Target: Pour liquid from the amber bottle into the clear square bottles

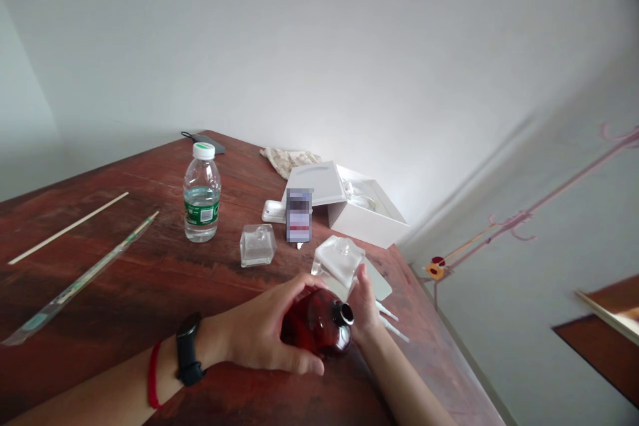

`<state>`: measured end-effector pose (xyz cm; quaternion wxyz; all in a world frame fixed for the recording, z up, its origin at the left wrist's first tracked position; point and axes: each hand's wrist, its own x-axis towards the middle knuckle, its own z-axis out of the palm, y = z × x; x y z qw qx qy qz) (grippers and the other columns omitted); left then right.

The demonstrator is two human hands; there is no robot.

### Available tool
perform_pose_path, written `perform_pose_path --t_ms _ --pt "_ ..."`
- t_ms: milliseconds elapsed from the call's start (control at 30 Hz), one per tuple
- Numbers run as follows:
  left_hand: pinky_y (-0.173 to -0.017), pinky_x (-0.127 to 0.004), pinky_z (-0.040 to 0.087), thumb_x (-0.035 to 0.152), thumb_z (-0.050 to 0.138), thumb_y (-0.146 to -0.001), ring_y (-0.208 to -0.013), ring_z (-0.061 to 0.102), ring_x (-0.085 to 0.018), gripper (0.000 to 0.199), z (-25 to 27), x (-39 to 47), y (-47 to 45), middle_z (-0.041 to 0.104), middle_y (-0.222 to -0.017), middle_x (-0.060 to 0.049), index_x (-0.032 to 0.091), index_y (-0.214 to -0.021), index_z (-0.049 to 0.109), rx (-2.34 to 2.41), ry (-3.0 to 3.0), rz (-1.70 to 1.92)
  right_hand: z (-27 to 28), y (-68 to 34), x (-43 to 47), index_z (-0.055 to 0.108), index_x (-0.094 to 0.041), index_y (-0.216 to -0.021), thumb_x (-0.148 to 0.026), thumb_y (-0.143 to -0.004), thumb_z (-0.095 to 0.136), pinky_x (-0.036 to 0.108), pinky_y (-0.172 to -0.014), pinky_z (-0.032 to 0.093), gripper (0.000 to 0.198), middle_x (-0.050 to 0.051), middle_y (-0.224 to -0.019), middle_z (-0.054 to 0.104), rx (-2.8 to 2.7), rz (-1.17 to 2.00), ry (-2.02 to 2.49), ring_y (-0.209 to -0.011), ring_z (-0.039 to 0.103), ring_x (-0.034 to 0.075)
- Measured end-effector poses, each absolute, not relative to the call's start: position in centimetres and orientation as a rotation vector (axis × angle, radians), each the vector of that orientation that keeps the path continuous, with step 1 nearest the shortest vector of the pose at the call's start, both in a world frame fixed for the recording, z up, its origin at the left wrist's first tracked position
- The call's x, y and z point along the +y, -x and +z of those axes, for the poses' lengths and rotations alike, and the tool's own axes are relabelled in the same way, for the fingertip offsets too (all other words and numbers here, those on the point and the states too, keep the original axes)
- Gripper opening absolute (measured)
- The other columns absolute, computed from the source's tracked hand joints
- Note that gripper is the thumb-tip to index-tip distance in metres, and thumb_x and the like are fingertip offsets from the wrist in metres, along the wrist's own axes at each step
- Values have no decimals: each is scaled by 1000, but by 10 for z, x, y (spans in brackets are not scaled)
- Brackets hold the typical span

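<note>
Our left hand (269,333), thumb on our side, wraps around a dark red-brown bottle (317,326). It tilts between our hands, long side left to right, open mouth facing right (and a bit at us). A square glass jar (342,256) is next, beside our right hand (365,309), thumb up; we can't tell its grip.

The dark bottle (317,326) is deep amber-red, with a black neck (339,307); the water bottle (201,177) wears a green label (193,214) and a white cap (204,152) marked in green. The table (114,306) is reddish brown streaked with black. The box (367,229) is white, the watch (188,351) black, the bracelet (154,376) red, the cloth (287,160) cream blotched with brown, the wall (279,46) pale grey.
</note>
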<state>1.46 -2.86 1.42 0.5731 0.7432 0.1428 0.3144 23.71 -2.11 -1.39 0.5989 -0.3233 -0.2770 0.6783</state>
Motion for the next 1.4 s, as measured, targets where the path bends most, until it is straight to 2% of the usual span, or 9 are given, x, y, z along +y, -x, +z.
perform_pose_path --t_ms 267,467,800,1033,1167,1267,1400 --pt "-105 -46 56 47 95 -78 -123 69 -34 82 13 -29 -14 71 -135 -10 24 -144 52 347 -1760 731 -6 -234 -26 81 -22 -105 -72 -70 90 59 -113 53 62 8 -99 87 -682 1625 780 -116 78 41" --pt "-102 -44 57 46 96 -77 -118 71 -32 80 13 -26 -15 71 -134 -10 24 -141 54 296 -1728 729 -1 -233 -28 83 -24 -103 -70 -67 92 58 -115 52 60 5 -90 87 -710 1605 769 -115 78 40" --pt "-99 -45 58 45 97 -74 -114 72 -32 82 14 -23 -13 73 -130 -11 24 -140 54 311 -1724 743 -7 -239 -29 84 -24 -98 -59 -73 88 54 -108 57 44 5 -83 85 -796 1610 738 -108 80 39" --pt "-101 -44 57 36 96 -74 -116 72 -31 76 13 -20 -15 73 -133 -11 23 -137 56 288 -1631 802 -13 -244 -25 82 -22 -108 -55 -76 89 52 -106 58 47 6 -97 87 -781 1592 701 -101 81 35" --pt "-107 -45 54 30 92 -78 -122 70 -31 70 12 -17 -14 72 -133 -11 23 -137 56 261 -1564 878 -12 -243 -24 80 -21 -115 -52 -75 91 46 -99 62 51 7 -107 87 -718 1541 663 -94 81 30" --pt "-109 -48 53 31 91 -80 -125 69 -33 73 8 -14 -13 70 -136 -12 24 -141 53 303 -1547 926 -8 -244 -22 80 -22 -116 -49 -76 91 41 -93 64 50 6 -110 87 -702 1510 625 -96 80 28" --pt "-110 -50 52 33 89 -82 -126 69 -34 72 4 -10 -13 70 -136 -14 23 -142 50 370 -1560 958 -1 -244 -20 79 -25 -118 -52 -79 89 42 -91 64 49 5 -112 86 -728 1486 598 -99 80 28"
